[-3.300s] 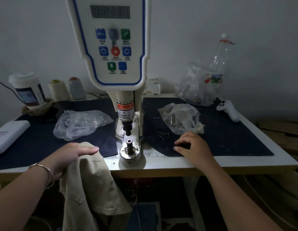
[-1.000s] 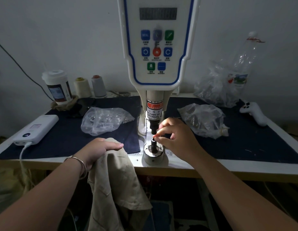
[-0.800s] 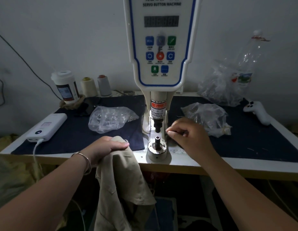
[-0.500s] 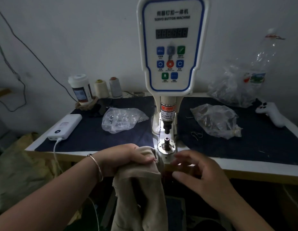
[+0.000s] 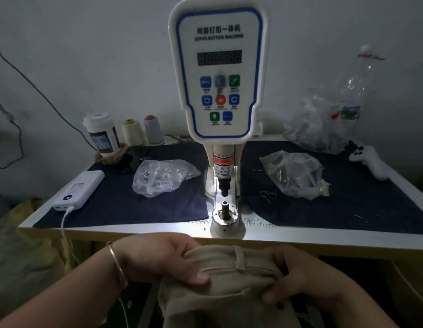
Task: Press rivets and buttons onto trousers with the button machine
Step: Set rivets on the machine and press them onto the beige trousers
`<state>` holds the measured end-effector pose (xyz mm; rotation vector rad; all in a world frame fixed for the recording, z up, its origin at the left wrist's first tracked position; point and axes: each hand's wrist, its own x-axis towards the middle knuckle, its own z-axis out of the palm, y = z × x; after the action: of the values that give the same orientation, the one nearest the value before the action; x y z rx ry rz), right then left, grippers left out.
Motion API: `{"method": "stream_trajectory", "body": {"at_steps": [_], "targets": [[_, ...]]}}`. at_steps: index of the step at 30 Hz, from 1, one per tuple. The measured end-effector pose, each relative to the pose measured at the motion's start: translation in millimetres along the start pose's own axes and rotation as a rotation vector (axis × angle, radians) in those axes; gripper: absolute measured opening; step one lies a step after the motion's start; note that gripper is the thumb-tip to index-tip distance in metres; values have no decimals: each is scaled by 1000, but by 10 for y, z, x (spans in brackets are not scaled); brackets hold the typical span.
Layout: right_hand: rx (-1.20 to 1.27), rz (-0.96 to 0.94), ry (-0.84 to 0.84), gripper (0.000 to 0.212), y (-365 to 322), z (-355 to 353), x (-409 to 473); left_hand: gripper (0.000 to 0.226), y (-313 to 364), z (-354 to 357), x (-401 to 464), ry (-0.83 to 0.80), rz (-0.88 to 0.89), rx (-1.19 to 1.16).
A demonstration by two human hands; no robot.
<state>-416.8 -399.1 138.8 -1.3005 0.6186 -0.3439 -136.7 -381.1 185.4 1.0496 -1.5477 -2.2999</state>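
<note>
Below the table's front edge, between my two hands, the trousers (image 5: pixel 231 278) are bunched with the waistband uppermost. That band runs left to right across my view, a belt loop (image 5: pixel 239 258) standing across it near the middle. My left hand (image 5: pixel 158 259) grips the left end, thumb lying along the top of the cloth and fingers curled under. My right hand (image 5: pixel 307 280) grips the right end the same way, thumb pressed on the fabric near a pocket edge. Both hands are full of cloth, neither free.

What the next move turns on, as I judge it, is that the lower die (image 5: pixel 224 207) of the button machine (image 5: pixel 220 74) stands straight ahead of the band's middle and higher up, on the lit strip of the table (image 5: pixel 134 229). The punch (image 5: pixel 224 187) hangs right above it with an open gap between. The waistband has to go up and forward onto that post, so its long axis should stay crosswise. Neither hand is clearly nearer; the die sits about midway between them, slightly toward my right.

Whether a rivet already sits on the post I cannot tell. My fingers will need to stay to the sides of the gap.

Farther out, a clear bag of fittings (image 5: pixel 163 176) lies on the dark mat to the left, a second bag (image 5: pixel 293 176) to the right, and a white power bank (image 5: pixel 79 190) near the left edge.
</note>
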Motion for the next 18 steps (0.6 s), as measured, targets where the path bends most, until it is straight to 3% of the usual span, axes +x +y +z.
{"method": "stream_trajectory", "body": {"at_steps": [4, 9, 14, 18], "targets": [[254, -61, 7, 52, 19, -61, 18, 66, -111, -69, 23, -11, 109, -34], [372, -85, 94, 43, -166, -86, 141, 54, -232, -49, 208, 166, 300, -298], [236, 25, 409, 28, -433, -167, 399, 46, -75, -177, 374, 483, 335, -292], [-85, 34, 661, 29, -521, -200, 610, 25, -7, -286, 514, 747, 244, -160]]}}
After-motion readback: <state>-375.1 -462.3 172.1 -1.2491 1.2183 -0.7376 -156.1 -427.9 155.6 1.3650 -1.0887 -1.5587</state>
